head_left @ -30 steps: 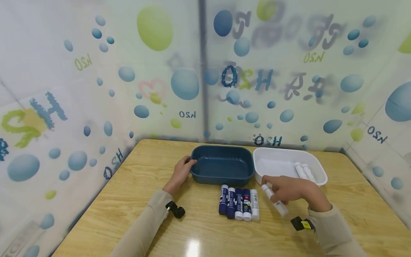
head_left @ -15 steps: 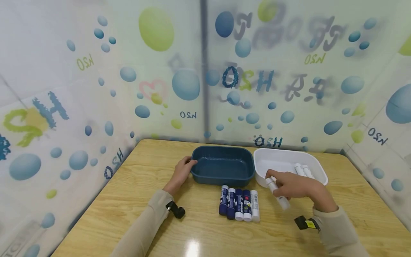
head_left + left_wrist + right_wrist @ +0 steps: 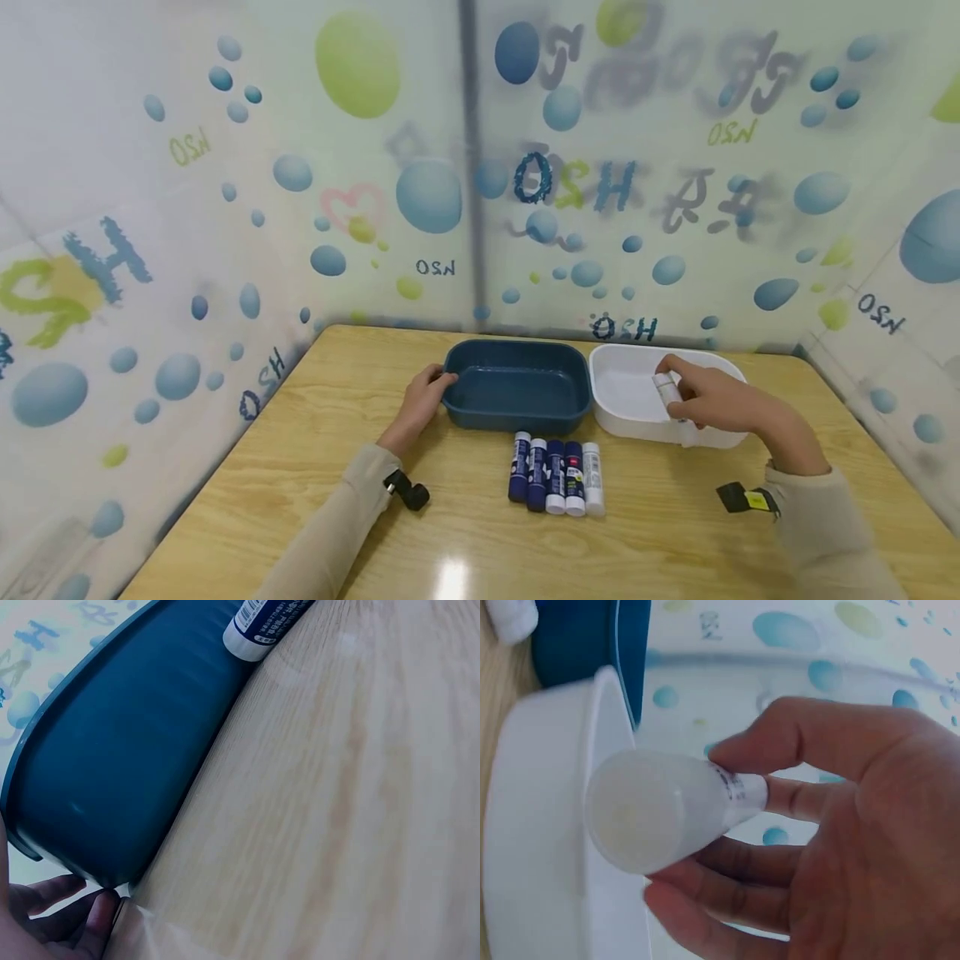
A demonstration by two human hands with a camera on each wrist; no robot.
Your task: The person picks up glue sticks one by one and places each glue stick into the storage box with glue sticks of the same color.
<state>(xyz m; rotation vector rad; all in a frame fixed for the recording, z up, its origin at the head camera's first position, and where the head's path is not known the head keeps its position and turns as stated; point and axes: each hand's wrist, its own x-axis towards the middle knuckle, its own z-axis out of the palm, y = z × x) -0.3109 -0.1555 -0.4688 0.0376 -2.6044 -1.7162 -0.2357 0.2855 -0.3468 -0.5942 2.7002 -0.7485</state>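
Note:
My right hand (image 3: 716, 400) pinches a white glue stick (image 3: 667, 392) between thumb and fingers, over the front rim of the white tray (image 3: 626, 423). In the right wrist view, the glue stick (image 3: 671, 810) points its translucent end at the camera, beside the tray's wall (image 3: 547, 825). My left hand (image 3: 420, 407) holds the left end of the dark blue tray (image 3: 517, 419); the left wrist view has its fingers (image 3: 97, 919) curled against the tray's lower corner (image 3: 112, 855). The inside right part of the white tray is hidden behind my right hand.
In front of the dark blue tray, several navy glue sticks (image 3: 555, 477) lie side by side, with one white glue stick (image 3: 593, 479) at the row's right end. The trays stand together near the back of the wooden table (image 3: 360, 358), before a printed wall sheet (image 3: 420, 133).
My right hand has lifted the white glue stick from near the table and carried it right and away, over the white tray. My left hand stays at the dark blue tray.

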